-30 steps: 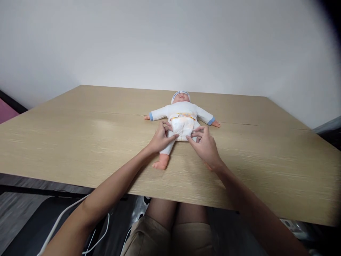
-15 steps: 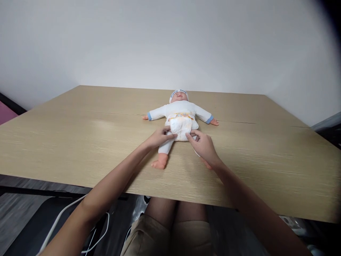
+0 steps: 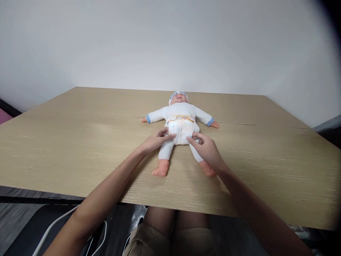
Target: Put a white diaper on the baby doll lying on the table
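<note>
Centrally, both hands (image 3: 183,144) flank the doll (image 3: 181,122), table (image 3: 80,142) edges distant.

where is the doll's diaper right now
In the head view the diaper sits on the doll lying face up mid-table, with the left hand and right hand touching its lower corners.

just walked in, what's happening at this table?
A person seated at a wooden table has both hands on a baby doll that lies on its back, arms spread, head pointing away from them. The doll wears a white suit, a cap and a diaper. The left hand and right hand each press fingertips at the diaper's lower edge, by the leg openings. Neither hand visibly encloses anything. White cables hang below the table edge.
</note>
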A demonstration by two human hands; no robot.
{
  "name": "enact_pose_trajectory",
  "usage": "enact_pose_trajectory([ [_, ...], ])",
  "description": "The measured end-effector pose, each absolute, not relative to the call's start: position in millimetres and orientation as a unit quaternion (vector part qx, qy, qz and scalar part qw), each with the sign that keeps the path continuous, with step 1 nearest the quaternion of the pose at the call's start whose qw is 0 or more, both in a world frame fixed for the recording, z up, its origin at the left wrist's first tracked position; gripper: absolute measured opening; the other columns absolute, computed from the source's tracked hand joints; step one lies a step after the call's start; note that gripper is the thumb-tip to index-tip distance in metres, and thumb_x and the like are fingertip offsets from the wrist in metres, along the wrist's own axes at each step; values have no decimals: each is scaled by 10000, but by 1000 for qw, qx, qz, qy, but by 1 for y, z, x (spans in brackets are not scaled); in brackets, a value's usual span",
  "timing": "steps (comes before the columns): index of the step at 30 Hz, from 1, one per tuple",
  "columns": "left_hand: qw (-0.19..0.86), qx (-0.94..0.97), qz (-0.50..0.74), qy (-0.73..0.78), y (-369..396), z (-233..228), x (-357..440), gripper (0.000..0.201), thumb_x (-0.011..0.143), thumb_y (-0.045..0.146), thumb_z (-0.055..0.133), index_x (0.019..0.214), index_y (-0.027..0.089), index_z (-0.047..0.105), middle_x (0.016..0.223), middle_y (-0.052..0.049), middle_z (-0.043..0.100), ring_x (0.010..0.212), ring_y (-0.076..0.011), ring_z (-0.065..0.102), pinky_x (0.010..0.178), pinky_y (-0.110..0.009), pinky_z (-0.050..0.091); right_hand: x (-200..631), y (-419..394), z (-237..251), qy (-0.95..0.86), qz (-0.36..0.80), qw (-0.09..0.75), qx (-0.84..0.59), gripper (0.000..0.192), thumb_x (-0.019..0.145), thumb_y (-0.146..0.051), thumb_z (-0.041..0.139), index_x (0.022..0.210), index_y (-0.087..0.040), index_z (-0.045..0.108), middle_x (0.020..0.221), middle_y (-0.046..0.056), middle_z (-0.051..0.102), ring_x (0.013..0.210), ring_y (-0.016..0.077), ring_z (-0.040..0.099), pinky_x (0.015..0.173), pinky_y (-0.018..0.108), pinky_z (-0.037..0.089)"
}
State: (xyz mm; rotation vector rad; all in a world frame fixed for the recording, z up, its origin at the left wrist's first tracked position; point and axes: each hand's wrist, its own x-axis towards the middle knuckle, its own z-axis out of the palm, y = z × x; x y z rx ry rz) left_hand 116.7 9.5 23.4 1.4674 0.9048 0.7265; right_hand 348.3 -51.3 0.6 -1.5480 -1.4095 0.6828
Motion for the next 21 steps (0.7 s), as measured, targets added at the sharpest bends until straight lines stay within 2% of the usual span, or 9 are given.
enact_pose_trajectory([
  [5, 574, 647, 301, 401, 14, 15, 113, 521, 881, 574, 800, 1227, 185, 782, 1300, -134, 782, 1200, -351, 704, 993, -438, 545, 346, -56, 4, -601, 230, 430, -634, 438, 906, -621, 714, 973, -206, 836, 824, 39, 799, 601, 170, 532, 621, 309, 409],
  [8, 601, 629, 313, 382, 15, 9, 113, 535, 879, 581, 811, 1221, 172, 771, 1279, -140, 784, 1189, -339, 709, 987, -425, 549, 344, -59, 5, -608, 192, 436, -635, 373, 943, -560, 697, 958, -223, 856, 811, 43, 809, 612, 188, 597, 629, 313, 416],
  [11, 609, 607, 354, 368, 14, 3, 116, 542, 880, 584, 815, 1216, 164, 753, 1226, -137, 790, 1116, -302, 722, 929, -388, 559, 345, -60, 5, -615, 142, 439, -639, 348, 970, -546, 687, 945, -251, 873, 809, 55, 822, 679, 237, 680, 682, 337, 452],
  [14, 589, 599, 389, 377, 14, -3, 118, 511, 880, 594, 813, 1142, 162, 738, 1114, -106, 792, 998, -245, 722, 850, -347, 555, 347, -60, 3, -633, 91, 421, -643, 318, 980, -540, 688, 975, -284, 877, 897, 67, 844, 824, 297, 720, 768, 383, 484],
  [17, 561, 594, 424, 390, 16, -6, 118, 500, 850, 584, 844, 1092, 172, 698, 1008, -63, 775, 918, -202, 708, 814, -318, 546, 348, -59, -1, -650, 43, 410, -638, 299, 992, -533, 687, 1014, -294, 865, 976, 74, 846, 926, 324, 686, 831, 424, 494],
  [21, 487, 625, 459, 403, 13, -8, 115, 492, 833, 559, 866, 1097, 184, 688, 952, -34, 762, 896, -188, 699, 844, -314, 542, 351, -59, 1, -670, 20, 417, -614, 275, 1004, -504, 679, 979, -265, 813, 1002, 84, 832, 952, 316, 645, 883, 433, 492],
])
